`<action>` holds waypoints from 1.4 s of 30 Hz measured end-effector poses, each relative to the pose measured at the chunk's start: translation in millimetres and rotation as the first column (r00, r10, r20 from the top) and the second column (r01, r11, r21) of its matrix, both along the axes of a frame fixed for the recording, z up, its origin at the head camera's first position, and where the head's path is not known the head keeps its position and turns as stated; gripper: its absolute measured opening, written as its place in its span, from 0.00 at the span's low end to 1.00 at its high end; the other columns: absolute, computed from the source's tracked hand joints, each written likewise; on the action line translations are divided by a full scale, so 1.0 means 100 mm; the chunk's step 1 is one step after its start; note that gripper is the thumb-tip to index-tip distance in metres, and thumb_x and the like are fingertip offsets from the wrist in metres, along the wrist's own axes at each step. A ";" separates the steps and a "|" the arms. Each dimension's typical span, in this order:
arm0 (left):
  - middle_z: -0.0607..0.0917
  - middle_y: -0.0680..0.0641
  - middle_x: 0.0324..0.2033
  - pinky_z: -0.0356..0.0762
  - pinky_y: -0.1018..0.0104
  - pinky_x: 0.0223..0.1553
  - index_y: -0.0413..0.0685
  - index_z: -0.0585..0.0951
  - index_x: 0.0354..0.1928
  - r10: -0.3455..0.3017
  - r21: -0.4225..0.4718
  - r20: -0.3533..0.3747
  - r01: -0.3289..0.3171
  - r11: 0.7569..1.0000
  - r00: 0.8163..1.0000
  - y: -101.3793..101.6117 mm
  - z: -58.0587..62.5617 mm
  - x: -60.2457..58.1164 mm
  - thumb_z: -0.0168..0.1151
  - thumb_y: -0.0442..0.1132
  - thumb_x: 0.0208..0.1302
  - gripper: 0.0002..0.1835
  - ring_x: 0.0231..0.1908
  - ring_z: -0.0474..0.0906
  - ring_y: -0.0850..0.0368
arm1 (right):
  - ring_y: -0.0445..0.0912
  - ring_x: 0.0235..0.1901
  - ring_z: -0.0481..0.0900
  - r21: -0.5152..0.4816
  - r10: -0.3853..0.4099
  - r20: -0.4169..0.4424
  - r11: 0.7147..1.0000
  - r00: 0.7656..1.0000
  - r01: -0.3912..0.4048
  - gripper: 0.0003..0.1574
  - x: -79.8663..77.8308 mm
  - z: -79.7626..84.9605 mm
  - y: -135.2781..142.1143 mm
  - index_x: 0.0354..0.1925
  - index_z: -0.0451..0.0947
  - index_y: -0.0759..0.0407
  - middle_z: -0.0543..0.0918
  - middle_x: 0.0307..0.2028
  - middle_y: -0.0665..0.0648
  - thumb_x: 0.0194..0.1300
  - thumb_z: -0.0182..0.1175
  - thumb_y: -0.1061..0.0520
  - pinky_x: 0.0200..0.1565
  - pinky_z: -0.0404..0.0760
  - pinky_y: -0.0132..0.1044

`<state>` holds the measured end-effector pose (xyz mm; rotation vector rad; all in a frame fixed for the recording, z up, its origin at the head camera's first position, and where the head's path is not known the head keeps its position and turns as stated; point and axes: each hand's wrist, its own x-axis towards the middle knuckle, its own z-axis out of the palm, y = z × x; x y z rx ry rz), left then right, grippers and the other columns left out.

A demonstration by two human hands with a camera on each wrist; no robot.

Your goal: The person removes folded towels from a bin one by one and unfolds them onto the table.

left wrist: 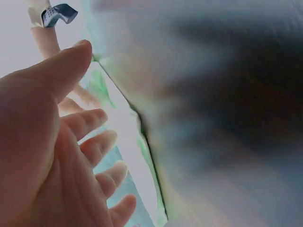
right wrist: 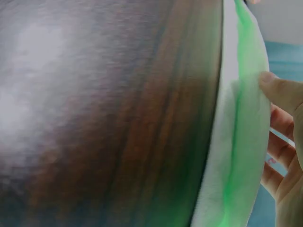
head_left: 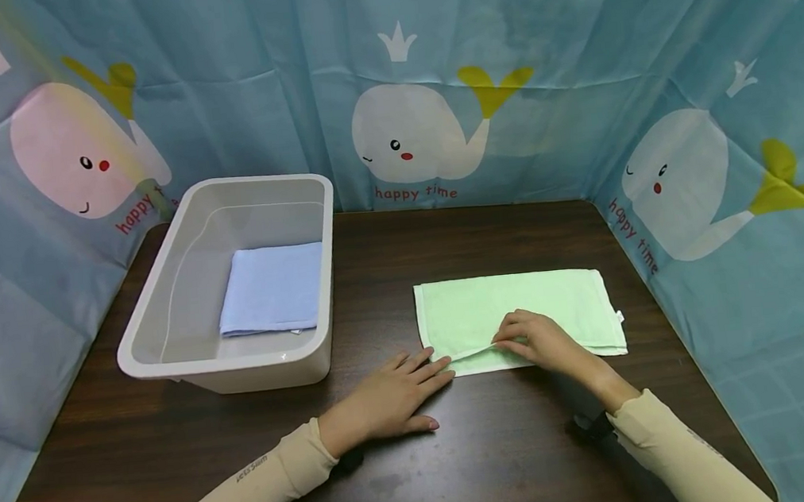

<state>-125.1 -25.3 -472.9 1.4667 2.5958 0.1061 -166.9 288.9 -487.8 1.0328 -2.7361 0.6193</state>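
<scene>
A tub (head_left: pixel 262 377) stands at the far left of the table (head_left: pixel 479 475) with one cloth (head_left: pixel 272 290) in it, and a curtain (head_left: pixel 246 25) hangs behind the table and along both sides. Right of the tub and apart from it, a second cloth (head_left: pixel 500 306) lies on the table. The left grip (head_left: pixel 389 399) is before the second cloth's near left corner, fingertips touching it; the right grip (head_left: pixel 535 340) is farther right, on its near part.
</scene>
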 end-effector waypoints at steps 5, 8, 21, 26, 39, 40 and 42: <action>0.54 0.52 0.74 0.60 0.47 0.69 0.55 0.56 0.73 -0.085 0.025 -0.042 0.086 0.996 0.996 0.05 -0.06 0.05 0.47 0.66 0.63 0.40 0.74 0.49 0.49 | 0.31 0.30 0.75 -0.046 -0.020 0.093 0.999 0.995 0.025 0.04 -0.05 0.08 0.01 0.34 0.85 0.46 0.82 0.30 0.40 0.59 0.64 0.53 0.35 0.77 0.31; 0.55 0.52 0.74 0.59 0.48 0.70 0.54 0.56 0.73 -0.103 0.027 -0.044 0.105 0.994 0.994 0.07 -0.07 0.07 0.46 0.66 0.64 0.41 0.74 0.49 0.49 | 0.31 0.29 0.75 -0.060 -0.031 0.132 0.997 0.991 0.039 0.04 -0.09 0.14 0.01 0.35 0.84 0.46 0.82 0.30 0.40 0.60 0.63 0.53 0.34 0.76 0.31; 0.56 0.49 0.74 0.58 0.53 0.71 0.52 0.55 0.73 -0.052 -0.016 -0.025 0.051 0.999 0.998 0.05 -0.08 0.13 0.47 0.67 0.62 0.43 0.73 0.53 0.52 | 0.32 0.27 0.73 -0.064 -0.057 0.173 0.996 0.983 0.069 0.06 -0.26 0.32 0.02 0.36 0.85 0.49 0.81 0.28 0.41 0.60 0.63 0.53 0.32 0.75 0.29; 0.58 0.48 0.73 0.59 0.53 0.71 0.51 0.55 0.73 -0.036 -0.008 -0.024 0.036 0.999 0.999 0.04 -0.09 0.15 0.48 0.68 0.61 0.44 0.73 0.54 0.52 | 0.32 0.28 0.75 -0.052 -0.066 0.202 0.996 0.977 0.077 0.06 -0.31 0.37 0.01 0.36 0.85 0.48 0.82 0.29 0.43 0.61 0.62 0.53 0.33 0.76 0.29; 0.61 0.48 0.72 0.60 0.54 0.70 0.50 0.57 0.72 -0.027 -0.007 -0.023 0.027 1.000 0.999 0.04 -0.03 0.15 0.49 0.68 0.60 0.45 0.72 0.57 0.53 | 0.35 0.29 0.75 -0.046 -0.072 0.259 0.995 0.963 0.087 0.08 -0.66 0.57 -0.05 0.39 0.84 0.45 0.82 0.30 0.46 0.63 0.60 0.51 0.34 0.76 0.31; 0.61 0.48 0.72 0.60 0.54 0.70 0.50 0.57 0.72 -0.027 -0.007 -0.023 0.027 1.000 0.999 0.04 -0.03 0.15 0.49 0.68 0.60 0.45 0.72 0.58 0.53 | 0.35 0.29 0.75 -0.045 -0.073 0.258 0.995 0.963 0.087 0.08 -0.70 0.59 -0.06 0.39 0.84 0.45 0.82 0.31 0.46 0.63 0.60 0.51 0.34 0.76 0.32; 0.61 0.48 0.72 0.60 0.54 0.70 0.50 0.57 0.72 -0.027 -0.007 -0.027 0.027 1.000 0.999 0.04 -0.02 0.16 0.49 0.69 0.60 0.45 0.72 0.58 0.53 | 0.36 0.29 0.75 -0.039 -0.075 0.253 0.995 0.965 0.087 0.08 -0.79 0.63 -0.09 0.40 0.84 0.45 0.82 0.31 0.46 0.63 0.60 0.52 0.33 0.75 0.32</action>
